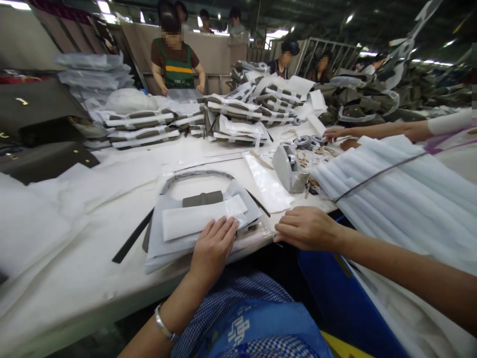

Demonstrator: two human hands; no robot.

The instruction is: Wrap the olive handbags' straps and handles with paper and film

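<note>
A grey-brown handbag (202, 199) lies on the table with white wrapping sheet (175, 251) over its body. Its wrapped handle (201, 174) arches toward the far side, and dark strap ends stick out on both sides. My left hand (216, 243) rests flat, fingers stretched, on the bag's near right part, touching a folded white foam strip (197, 219). At the table's front edge, my right hand (309, 228) is closed, its fingertips pinching the edge of a clear plastic film (257, 238) that reaches from the bag's near side.
A tape dispenser (288, 169) stands beyond my right hand, beside a white plastic sleeve (266, 181). Bundled white foam sheets (402, 189) lie at right, near a co-worker's hand (337, 133). Wrapped bags (238, 112) are piled at the back; dark bags (40, 119) sit left.
</note>
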